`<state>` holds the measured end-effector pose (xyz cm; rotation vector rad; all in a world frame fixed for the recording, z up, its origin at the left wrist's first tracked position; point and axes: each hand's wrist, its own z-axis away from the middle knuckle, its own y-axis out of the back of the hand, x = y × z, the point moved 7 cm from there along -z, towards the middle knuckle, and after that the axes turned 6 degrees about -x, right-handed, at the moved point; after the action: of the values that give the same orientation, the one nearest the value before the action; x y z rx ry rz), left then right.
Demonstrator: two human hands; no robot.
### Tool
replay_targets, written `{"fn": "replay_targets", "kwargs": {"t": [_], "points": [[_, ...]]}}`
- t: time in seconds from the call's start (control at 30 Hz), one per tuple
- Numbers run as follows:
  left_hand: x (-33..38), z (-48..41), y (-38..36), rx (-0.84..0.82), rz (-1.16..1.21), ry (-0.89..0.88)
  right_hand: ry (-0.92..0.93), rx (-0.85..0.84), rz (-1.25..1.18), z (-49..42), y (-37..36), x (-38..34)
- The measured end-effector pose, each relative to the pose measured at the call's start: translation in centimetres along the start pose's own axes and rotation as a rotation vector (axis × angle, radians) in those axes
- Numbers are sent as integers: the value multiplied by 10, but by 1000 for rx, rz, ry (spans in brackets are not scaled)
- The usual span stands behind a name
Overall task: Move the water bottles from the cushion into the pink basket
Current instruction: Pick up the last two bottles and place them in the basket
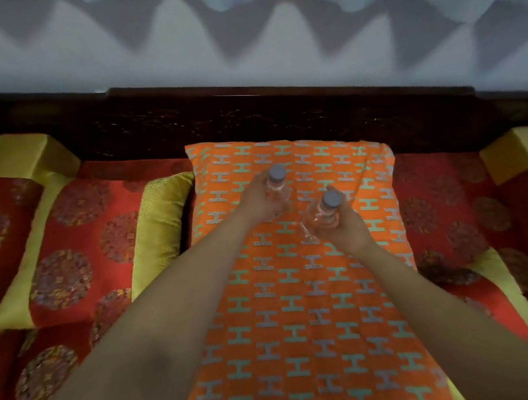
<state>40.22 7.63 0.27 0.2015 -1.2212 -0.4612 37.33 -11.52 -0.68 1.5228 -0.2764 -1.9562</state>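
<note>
Both bare forearms are reaching forward over the orange cushion (297,308), which is lying lengthwise in the middle of the seat and is patterned with teal and grey H shapes.

The left hand (258,200) is gripping the left water bottle (276,190), its fingers curling round the clear body just below the grey cap. The right hand (344,224) is gripping the right water bottle (321,215) in the same way, wrapping round the clear body from the right side. Both bottles are standing roughly upright with their grey caps pointing up toward the camera. They are sitting near each other over the far half of the cushion, the left one a little further back. Whether their bases are touching the fabric or hanging just above it cannot be told from this angle.

A gold bolster (159,221) is lying just beside the cushion's left edge. Red seat cushions with round medallion patterns and gold borders are spreading out on the left (78,248) and on the right (442,209). A dark carved wooden backrest (249,118) is running across behind everything, and above it a pale wall (243,48) is carrying zigzag shadows.
</note>
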Motion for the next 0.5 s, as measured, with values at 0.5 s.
{"fn": "replay_targets", "kwargs": {"t": [0.5], "points": [[37, 78, 37, 160, -49, -72, 96, 186, -148, 53, 42, -25]]}}
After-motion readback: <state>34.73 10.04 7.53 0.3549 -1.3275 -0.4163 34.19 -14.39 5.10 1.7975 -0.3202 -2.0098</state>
